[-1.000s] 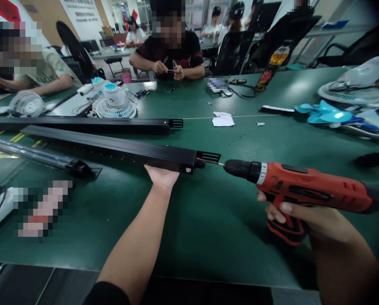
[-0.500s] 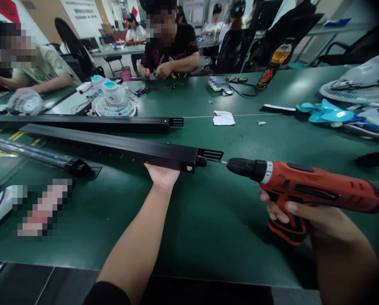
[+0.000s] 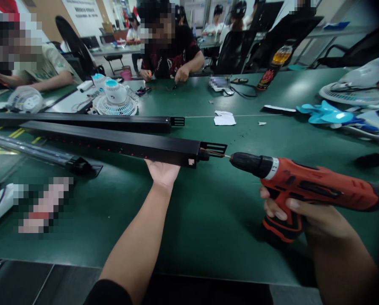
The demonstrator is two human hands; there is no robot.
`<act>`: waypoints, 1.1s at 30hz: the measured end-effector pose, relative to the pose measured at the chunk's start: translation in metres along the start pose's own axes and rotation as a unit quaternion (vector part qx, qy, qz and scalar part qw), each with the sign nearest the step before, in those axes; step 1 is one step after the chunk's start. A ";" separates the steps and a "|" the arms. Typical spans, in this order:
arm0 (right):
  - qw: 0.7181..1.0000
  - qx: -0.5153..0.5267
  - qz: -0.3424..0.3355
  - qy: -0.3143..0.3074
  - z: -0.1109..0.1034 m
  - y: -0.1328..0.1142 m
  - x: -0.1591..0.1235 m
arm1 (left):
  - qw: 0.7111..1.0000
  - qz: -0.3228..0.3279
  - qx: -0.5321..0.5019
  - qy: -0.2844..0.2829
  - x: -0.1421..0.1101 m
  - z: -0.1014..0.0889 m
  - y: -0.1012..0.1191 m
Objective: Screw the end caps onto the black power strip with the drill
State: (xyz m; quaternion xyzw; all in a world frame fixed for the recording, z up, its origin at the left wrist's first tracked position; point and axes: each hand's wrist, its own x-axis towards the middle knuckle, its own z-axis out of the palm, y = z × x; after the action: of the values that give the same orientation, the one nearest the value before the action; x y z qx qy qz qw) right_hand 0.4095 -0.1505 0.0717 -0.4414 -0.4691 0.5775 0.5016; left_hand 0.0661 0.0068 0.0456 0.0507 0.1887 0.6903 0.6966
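Note:
A long black bar [image 3: 119, 142] of box-shaped section slants across the table, its right end lifted, with a slotted bracket [image 3: 216, 147] and a thin wire at that end. From below, my left hand [image 3: 162, 171] holds the bar near this end; most of its fingers are hidden behind it. My right hand [image 3: 281, 207] is wrapped round the handle of a red and black cordless drill [image 3: 323, 182]. The drill points left, and the tip in its chuck is at the wire beside the bracket. Whether the tip and the wire are joined, I cannot tell.
Behind lies a second black bar [image 3: 113, 121]; at left is a clear-covered bar [image 3: 37, 150]. White fans [image 3: 116, 93], white paper [image 3: 225, 118], a drink bottle [image 3: 274, 67] and blue fan blades [image 3: 326, 113] stand or lie farther back. A co-worker [image 3: 173, 55] sits opposite.
The drill has drifted slightly right, and the bar's right end has risen a little with my left hand still under it. The co-worker opposite has moved their hands apart.

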 end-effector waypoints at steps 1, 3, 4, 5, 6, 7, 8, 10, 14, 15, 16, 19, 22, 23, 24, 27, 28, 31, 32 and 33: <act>1.000 -0.003 -0.006 -0.007 -0.002 0.001 0.001 | 1.000 0.002 0.002 -0.003 0.000 0.000 0.000; 0.999 -0.007 -0.022 -0.022 -0.006 0.003 0.004 | 1.000 0.008 0.003 -0.008 0.000 0.000 0.000; 0.999 -0.008 -0.033 -0.030 -0.007 0.004 0.006 | 1.000 0.011 0.002 -0.010 0.001 -0.001 0.000; 0.998 -0.008 -0.044 -0.038 -0.009 0.005 0.007 | 1.000 0.014 0.000 -0.013 0.002 -0.002 0.000; 0.998 -0.007 -0.054 -0.044 -0.009 0.006 0.009 | 1.000 0.017 -0.004 -0.015 0.003 -0.003 0.000; 0.997 -0.006 -0.063 -0.048 -0.010 0.007 0.010 | 1.000 0.019 -0.007 -0.019 0.004 -0.005 0.000; 0.996 -0.006 -0.071 -0.051 -0.009 0.007 0.011 | 0.999 0.022 -0.008 -0.023 0.006 -0.007 0.000; 0.995 -0.004 -0.080 -0.056 -0.009 0.008 0.011 | 0.999 0.027 -0.002 -0.034 0.010 -0.010 0.000; 0.995 -0.032 -0.070 -0.060 -0.015 0.005 0.007 | 0.998 0.035 0.009 -0.051 0.014 -0.015 0.001; 0.995 -0.047 -0.064 -0.064 -0.018 0.003 0.006 | 0.998 0.037 0.009 -0.051 0.014 -0.015 0.001; 0.994 -0.063 -0.059 -0.071 -0.021 0.000 0.006 | 0.998 0.038 0.009 -0.050 0.014 -0.014 0.002; 0.988 -0.096 -0.060 -0.108 -0.026 -0.012 0.010 | 0.998 0.042 0.008 -0.046 0.011 -0.010 0.003; 0.983 -0.102 -0.067 -0.134 -0.026 -0.024 0.019 | 0.999 0.037 0.009 -0.031 0.007 -0.004 0.003; 0.983 -0.100 -0.070 -0.136 -0.026 -0.026 0.022 | 0.999 0.038 0.010 -0.025 0.005 -0.002 0.004; 0.982 -0.099 -0.073 -0.141 -0.025 -0.027 0.025 | 0.999 0.038 0.009 -0.019 0.004 -0.001 0.004; 0.977 -0.099 -0.084 -0.166 -0.025 -0.023 0.029 | 0.999 0.038 0.003 -0.013 0.002 0.002 0.004; 0.977 -0.098 -0.086 -0.166 -0.025 -0.019 0.029 | 0.999 0.037 0.003 -0.012 0.002 0.002 0.004; 0.988 -0.082 -0.071 -0.109 -0.029 -0.006 0.026 | 0.999 0.038 0.005 -0.008 0.002 0.002 0.003; 0.990 -0.080 -0.062 -0.101 -0.030 -0.003 0.025 | 0.999 0.039 0.005 -0.008 0.002 0.002 0.003; 0.990 -0.082 -0.055 -0.102 -0.030 -0.001 0.024 | 0.999 0.039 0.006 -0.010 0.002 0.002 0.003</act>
State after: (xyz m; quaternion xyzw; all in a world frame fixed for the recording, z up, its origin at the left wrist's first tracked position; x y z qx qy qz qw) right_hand 0.4368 -0.1234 0.0663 -0.3933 -0.5868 0.5509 0.4445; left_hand 0.0637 0.0091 0.0481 0.0688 0.1835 0.7154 0.6706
